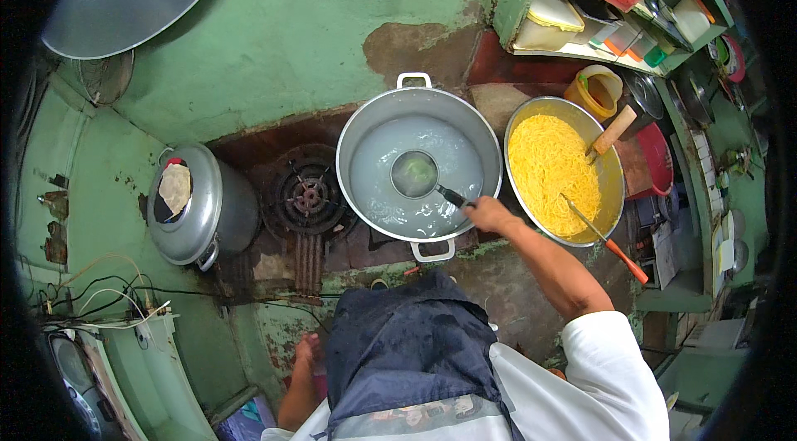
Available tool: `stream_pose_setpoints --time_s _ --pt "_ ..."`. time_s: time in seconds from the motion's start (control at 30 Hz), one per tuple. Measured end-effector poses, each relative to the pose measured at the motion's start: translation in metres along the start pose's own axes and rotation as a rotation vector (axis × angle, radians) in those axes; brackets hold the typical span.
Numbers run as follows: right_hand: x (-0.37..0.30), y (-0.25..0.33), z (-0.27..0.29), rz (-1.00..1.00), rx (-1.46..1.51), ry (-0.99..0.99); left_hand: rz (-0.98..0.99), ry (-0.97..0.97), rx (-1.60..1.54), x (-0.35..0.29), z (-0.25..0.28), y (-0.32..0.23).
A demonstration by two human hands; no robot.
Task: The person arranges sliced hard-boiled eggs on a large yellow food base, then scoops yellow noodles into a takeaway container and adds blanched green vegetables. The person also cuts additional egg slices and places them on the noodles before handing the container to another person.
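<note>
My right hand (490, 215) is closed round the black handle of a round strainer (414, 173). Its bowl sits in the cloudy water of a large two-handled aluminium pot (353, 207), with something pale green showing inside. My left hand (309, 350) hangs low beside my dark apron (407, 350); its fingers look curled and I see nothing in them. Right of the pot stands a wide metal basin (614, 192) heaped with yellow noodles (548, 167). A wooden-handled tool (613, 132) and an orange-handled utensil (610, 243) rest in the noodles.
Left of the pot are a gas burner (309, 189) and a lidded metal pot (212, 200). A yellow tub (594, 90) stands behind the basin. Shelves with containers (550, 17) line the right. Cables (124, 291) run along the left wall.
</note>
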State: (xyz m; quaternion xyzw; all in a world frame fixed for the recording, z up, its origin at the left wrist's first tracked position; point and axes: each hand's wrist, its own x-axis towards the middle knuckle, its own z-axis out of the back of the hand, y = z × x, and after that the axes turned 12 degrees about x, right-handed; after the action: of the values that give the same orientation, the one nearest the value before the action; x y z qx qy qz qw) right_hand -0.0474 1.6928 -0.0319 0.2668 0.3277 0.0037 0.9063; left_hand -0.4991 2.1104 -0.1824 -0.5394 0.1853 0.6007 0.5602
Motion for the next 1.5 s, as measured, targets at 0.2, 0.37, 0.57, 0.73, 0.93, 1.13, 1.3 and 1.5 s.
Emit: stream_pose_setpoints --time_s 0.2,0.37,0.57,0.73,0.93,1.13,1.3,1.5 --pt "-0.020 0.000 -0.007 0.167 -0.068 0.056 -0.042 0.073 0.041 0.010 -0.012 -0.023" --pt "-0.035 0.002 -0.005 0.094 0.000 -0.118 -0.073 0.132 0.032 0.015 -0.021 -0.067" --pt "-0.047 -0.003 -0.011 -0.099 0.278 -0.034 -0.128 0.125 0.162 -0.004 -0.036 -0.104" --pt "-0.044 -0.020 -0.026 0.027 0.340 0.089 -0.037 0.109 0.224 0.001 -0.051 -0.098" --pt "-0.041 -0.039 -0.051 -0.160 0.605 -0.018 -0.035 0.166 0.196 0.011 -0.065 -0.074" --pt "-0.083 -0.011 -0.047 -0.263 1.329 0.199 0.007 0.072 0.272 -0.008 -0.083 -0.074" --pt "-0.091 0.003 -0.035 -0.194 1.320 0.199 -0.036 0.148 0.250 -0.028 -0.091 -0.068" --pt "-0.088 -0.025 -0.040 -0.187 1.318 0.282 -0.030 0.078 0.198 -0.057 -0.110 -0.048"
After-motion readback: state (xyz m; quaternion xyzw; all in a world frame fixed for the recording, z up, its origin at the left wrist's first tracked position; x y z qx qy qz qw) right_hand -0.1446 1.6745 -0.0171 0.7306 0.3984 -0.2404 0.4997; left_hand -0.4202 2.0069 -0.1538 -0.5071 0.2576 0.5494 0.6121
